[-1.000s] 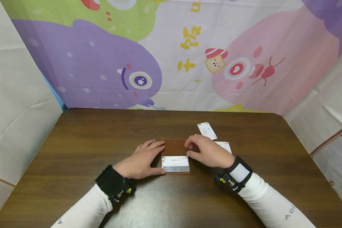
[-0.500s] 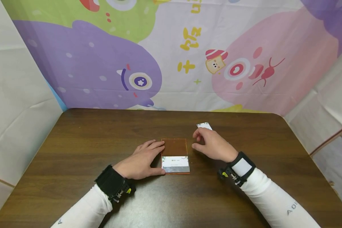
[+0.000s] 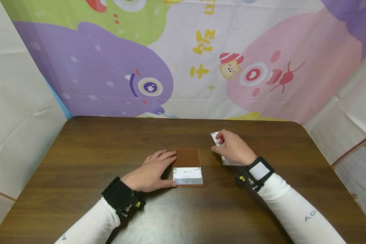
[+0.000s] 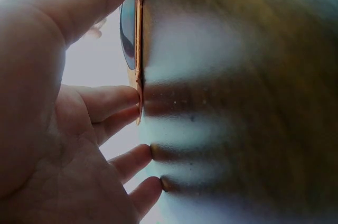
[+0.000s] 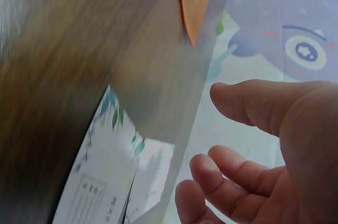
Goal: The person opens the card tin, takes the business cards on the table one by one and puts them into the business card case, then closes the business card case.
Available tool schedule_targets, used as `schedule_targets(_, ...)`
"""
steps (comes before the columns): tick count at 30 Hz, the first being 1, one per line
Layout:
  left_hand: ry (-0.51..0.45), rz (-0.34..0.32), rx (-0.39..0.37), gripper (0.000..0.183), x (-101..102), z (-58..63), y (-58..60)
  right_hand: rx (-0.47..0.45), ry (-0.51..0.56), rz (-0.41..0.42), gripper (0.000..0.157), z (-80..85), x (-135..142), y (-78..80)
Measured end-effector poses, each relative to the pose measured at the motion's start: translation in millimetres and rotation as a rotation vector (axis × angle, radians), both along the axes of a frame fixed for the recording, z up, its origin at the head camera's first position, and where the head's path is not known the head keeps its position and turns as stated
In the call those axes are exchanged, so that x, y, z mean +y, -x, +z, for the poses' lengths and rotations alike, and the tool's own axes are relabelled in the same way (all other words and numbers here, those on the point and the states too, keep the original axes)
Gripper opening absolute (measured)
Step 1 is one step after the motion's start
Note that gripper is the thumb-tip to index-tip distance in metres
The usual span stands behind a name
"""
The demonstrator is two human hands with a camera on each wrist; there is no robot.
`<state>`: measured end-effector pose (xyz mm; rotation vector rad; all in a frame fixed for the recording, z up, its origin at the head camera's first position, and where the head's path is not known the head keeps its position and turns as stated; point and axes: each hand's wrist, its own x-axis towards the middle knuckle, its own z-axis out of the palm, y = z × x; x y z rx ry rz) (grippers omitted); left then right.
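A brown leather card holder lies open on the table, a white card tucked into its lower part. At its left edge rests my left hand, thumb at the lower corner and fingertips at the upper one. My right hand hovers over two loose white cards, its fingers bent and apart from the thumb, with nothing between them. In the right wrist view the nearer card, printed with leaves, overlaps the farther card. From the head, my right hand covers much of both.
Under everything is a dark wooden table. A cartoon-printed cloth hangs along its back edge, with pale sheets at the sides. Both wrists wear black straps with small cameras.
My right hand has moved from the holder's right edge, right and slightly back, to over the loose cards. My left hand and the holder have stayed in place.
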<state>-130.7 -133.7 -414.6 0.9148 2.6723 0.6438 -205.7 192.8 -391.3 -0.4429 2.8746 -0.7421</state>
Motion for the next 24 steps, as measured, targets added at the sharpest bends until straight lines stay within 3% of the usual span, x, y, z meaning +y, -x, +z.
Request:
schedule_targets(13,-0.002,0.002,-0.011,0.089,0,-0.3,-1.2,-0.009,-0.138,-0.082,0.065,-4.0,12,17.4)
schedule_targets(18,-0.004,0.002,-0.013,0.089,0,-0.2,-1.7,-0.044,-0.180,-0.104,0.052,-4.9,13,21.5)
schedule_targets(24,0.003,0.000,-0.010,0.089,1,-0.4,-1.9,-0.064,-0.254,-0.112,0.053,-4.3,13,23.1)
